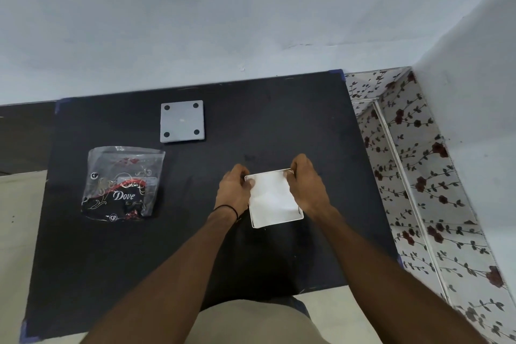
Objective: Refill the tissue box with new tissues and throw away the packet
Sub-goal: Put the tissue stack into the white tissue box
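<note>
While your left hand and right hand pinch the far corners of the white tissue stack over the open tissue box on the tabletop, fingers clamped on it, its long axis runs away from you; the emptied packet lies well left, nearer your left hand.

A black worktop stands against a pale bluish wall. To its right, rose-patterned tiles line the corner under another pale wall. Beige floor shows at its left.
</note>
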